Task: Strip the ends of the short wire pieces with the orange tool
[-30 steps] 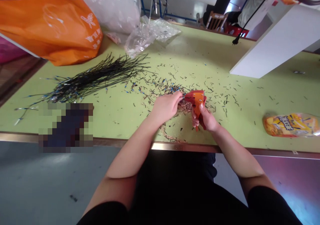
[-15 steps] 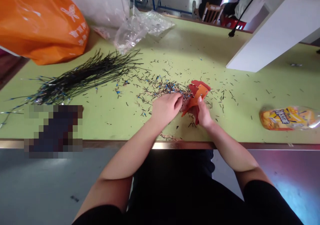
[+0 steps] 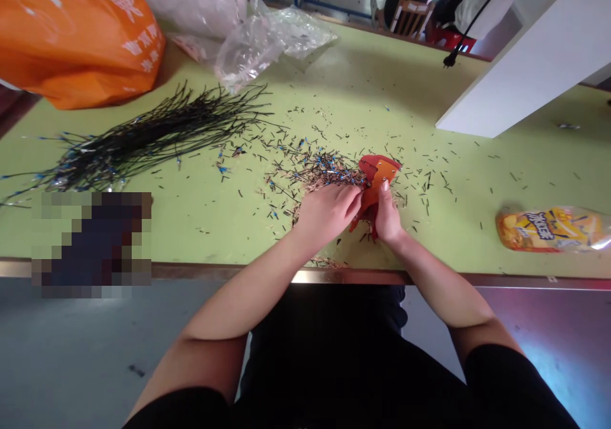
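Your right hand (image 3: 389, 219) has its grip clamped on the red-orange tool (image 3: 382, 173), above clippings (image 3: 329, 165); your left hand (image 3: 329, 209) curls beside it, its grip hidden. At ten o'clock, the orange bag (image 3: 81, 41) hides its contents. Mostly open worktop (image 3: 463, 225) reaches toward the yellow packet (image 3: 548, 228) at three.

One tool (image 3: 382, 172), one wire bundle (image 3: 157, 126), one snack packet (image 3: 548, 228).

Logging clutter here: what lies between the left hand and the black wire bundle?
Between the left hand and the black wire bundle, the head view shows black scraps and blue bits on the green table.
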Motion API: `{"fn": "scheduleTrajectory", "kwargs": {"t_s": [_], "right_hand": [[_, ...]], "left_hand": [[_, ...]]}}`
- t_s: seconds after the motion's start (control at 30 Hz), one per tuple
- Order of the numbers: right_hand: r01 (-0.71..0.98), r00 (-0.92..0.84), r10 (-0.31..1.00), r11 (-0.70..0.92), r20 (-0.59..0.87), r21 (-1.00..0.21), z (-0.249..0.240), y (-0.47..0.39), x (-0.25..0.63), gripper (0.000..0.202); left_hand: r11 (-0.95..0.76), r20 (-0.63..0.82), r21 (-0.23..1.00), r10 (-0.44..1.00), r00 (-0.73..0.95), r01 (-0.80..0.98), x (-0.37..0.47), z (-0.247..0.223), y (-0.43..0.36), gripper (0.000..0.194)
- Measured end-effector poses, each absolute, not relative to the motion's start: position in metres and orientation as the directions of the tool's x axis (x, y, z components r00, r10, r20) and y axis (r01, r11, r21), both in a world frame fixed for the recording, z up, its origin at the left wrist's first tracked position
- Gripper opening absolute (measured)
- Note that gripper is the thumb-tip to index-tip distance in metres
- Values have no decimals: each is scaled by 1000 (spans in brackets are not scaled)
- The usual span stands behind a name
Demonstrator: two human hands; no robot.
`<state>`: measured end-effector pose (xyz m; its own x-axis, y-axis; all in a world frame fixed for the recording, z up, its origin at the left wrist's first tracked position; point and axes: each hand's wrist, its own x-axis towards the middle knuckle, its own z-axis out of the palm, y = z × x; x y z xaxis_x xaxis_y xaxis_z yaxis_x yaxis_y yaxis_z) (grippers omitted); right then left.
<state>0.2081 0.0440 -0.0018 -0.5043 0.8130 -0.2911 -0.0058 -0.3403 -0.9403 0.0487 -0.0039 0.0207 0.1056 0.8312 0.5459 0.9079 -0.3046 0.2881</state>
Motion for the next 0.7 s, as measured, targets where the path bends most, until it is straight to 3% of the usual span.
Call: {"fn": "scheduleTrajectory", "kwargs": {"t_s": [0.1, 0.2, 0.37, 0.6, 0.7], "right_hand": [[-17, -397, 894, -232, -206, -973, 3, 41, 205, 73], [-37, -411, 901, -169, -139, -985, 6, 39, 201, 73], [-123, -433, 891, -206, -134, -971, 6, 42, 200, 72], [-126, -701, 680, -417, -217, -900, 16, 55, 215, 80], [-87, -768, 590, -481, -249, -872, 20, 56, 220, 80]], "left_hand": [[-318, 563, 302, 820, 101, 899, 49, 20, -4, 28], [-322, 570, 315, 816, 93, 893, 49, 21, -5, 28], [-329, 582, 354, 810, 69, 876, 47, 20, -4, 26], [-272, 516, 563, 853, -74, 781, 27, 24, 4, 26], [-265, 499, 589, 863, -85, 764, 19, 28, 6, 28]]}}
